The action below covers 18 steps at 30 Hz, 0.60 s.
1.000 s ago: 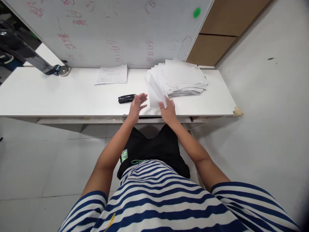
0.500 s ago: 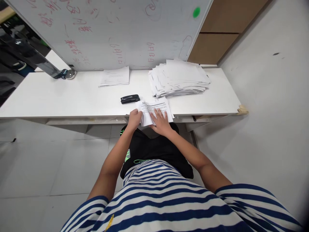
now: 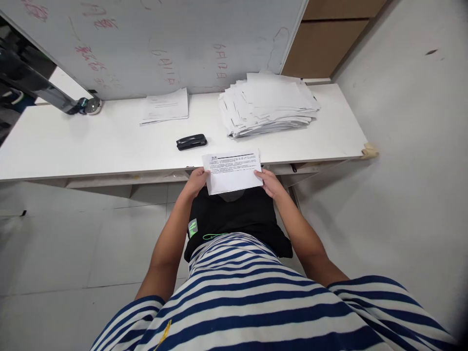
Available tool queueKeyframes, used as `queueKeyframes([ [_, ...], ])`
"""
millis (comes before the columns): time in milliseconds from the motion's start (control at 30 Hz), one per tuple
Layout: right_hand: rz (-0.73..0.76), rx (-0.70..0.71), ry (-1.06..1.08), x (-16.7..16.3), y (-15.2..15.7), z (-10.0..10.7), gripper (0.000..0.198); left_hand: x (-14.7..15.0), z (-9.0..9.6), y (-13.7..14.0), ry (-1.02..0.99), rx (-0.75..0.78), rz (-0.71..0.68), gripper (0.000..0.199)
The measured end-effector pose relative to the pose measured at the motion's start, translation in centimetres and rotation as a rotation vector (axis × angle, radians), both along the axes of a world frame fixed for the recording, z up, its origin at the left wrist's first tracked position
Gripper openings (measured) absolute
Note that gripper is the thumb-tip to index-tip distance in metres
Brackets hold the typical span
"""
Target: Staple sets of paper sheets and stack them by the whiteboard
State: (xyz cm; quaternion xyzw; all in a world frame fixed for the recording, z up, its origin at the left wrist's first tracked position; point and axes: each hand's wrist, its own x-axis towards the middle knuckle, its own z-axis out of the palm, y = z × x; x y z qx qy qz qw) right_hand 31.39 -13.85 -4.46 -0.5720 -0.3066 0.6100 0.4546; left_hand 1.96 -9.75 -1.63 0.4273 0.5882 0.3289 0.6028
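While we hold a white rectangular paper with black print (image 3: pixel 234 183) between our bare hands, our left hand (image 3: pixel 197 181) pinches its left edge, thumb on top, and our right hand (image 3: pixel 269 183) pinches its right edge likewise; both grips are narrow, closed on the paper. It sits at the front edge of the long white desk (image 3: pixel 120 141), its near part reaching out above our black trousers (image 3: pixel 234 214). Whether it is one sheet or several, we cannot tell. Just beyond its left corner we see a black elongated stapler (image 3: pixel 191 142) lying on the desk. Farther back on the right we have a thick, uneven pile of white paper sheets (image 3: pixel 272 100), and to its left, well apart, a thin stack of white printed sheets (image 3: pixel 165 107), both near the foot of the white board with red handwriting (image 3: pixel 190 29)
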Motion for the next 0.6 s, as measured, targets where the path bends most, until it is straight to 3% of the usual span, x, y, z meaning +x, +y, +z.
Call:
queueKeyframes([
  [67,0.018,0.088,0.019,-0.1,0.8,0.9,0.053,0.6,-0.1,-0.4,-0.050,0.023,-0.007,0.044],
  [167,0.026,0.261,-0.158,-0.7,1.9,2.9,0.044,1.9,0.6,-0.9,-0.103,0.108,0.044,0.054],
  [300,0.053,0.487,-0.432,-1.4,2.9,7.0,0.038,2.8,3.7,-0.4,-0.073,0.370,0.182,0.052],
  [433,-0.017,0.643,-0.506,-1.4,4.5,10.4,0.045,2.6,6.5,2.6,-0.011,0.656,0.197,0.039],
  [500,-0.006,0.639,-0.521,-1.6,5.7,10.4,0.046,2.8,6.5,4.6,0.005,0.715,0.222,0.033],
  [600,0.034,0.550,-0.545,-2.3,7.5,8.6,0.044,3.8,5.2,7.0,0.006,0.615,0.200,0.030],
])
